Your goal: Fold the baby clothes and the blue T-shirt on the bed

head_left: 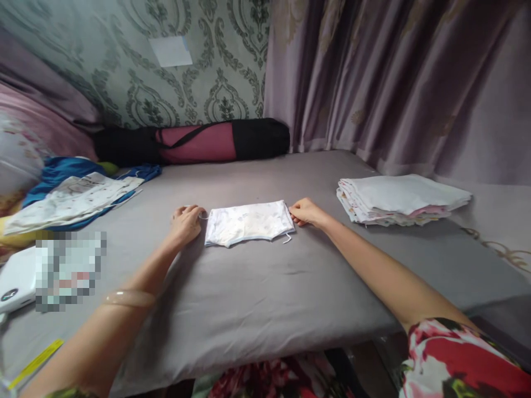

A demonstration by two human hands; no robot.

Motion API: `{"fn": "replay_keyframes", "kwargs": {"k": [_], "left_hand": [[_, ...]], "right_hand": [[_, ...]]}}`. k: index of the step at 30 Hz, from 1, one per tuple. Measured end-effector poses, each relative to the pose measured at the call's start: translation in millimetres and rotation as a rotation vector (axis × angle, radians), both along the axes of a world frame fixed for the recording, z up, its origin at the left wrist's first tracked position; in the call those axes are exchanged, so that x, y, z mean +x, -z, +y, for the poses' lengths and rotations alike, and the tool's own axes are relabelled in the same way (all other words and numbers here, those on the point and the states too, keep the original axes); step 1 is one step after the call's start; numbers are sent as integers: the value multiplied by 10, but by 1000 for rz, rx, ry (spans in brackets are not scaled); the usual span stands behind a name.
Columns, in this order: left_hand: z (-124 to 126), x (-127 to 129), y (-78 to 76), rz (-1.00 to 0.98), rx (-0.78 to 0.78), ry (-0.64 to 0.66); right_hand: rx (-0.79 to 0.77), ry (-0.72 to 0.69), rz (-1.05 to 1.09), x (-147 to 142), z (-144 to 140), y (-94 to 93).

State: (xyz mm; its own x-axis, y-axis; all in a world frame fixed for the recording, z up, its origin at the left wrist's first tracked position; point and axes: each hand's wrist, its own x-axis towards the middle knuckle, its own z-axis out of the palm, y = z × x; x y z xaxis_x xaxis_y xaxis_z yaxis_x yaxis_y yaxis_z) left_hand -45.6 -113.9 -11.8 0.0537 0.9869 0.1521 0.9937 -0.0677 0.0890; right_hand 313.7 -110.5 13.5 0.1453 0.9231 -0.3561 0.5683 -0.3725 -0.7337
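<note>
Left hand (187, 221) and right hand (305, 212) pinch opposite ends of one flattened cloth (248, 222); folded stack (398, 200) right, unfolded heap (72, 199) (several pieces) left.

Soft matt cloth garment (248, 222) on smooth grey sheet (257, 298).

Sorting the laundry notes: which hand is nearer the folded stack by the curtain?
Right. The right hand pinches the white cloth at its edge nearest the folded stack; the left hand is at the far edge.
</note>
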Motion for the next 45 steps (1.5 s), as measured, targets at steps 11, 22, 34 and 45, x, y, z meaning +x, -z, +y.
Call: {"fn": "replay_keyframes", "kwargs": {"k": [11, 22, 34, 45], "left_hand": [[36, -553, -221, 11, -174, -30], [-11, -717, -393, 63, -217, -83], [-94, -215, -1128, -626, -141, 11], [30, 196, -644, -777, -333, -170]], "right_hand": [[13, -42, 83, 96, 14, 32], [25, -50, 111, 115, -3, 40], [16, -61, 112, 149, 58, 122], [45, -72, -36, 65, 60, 102]]}}
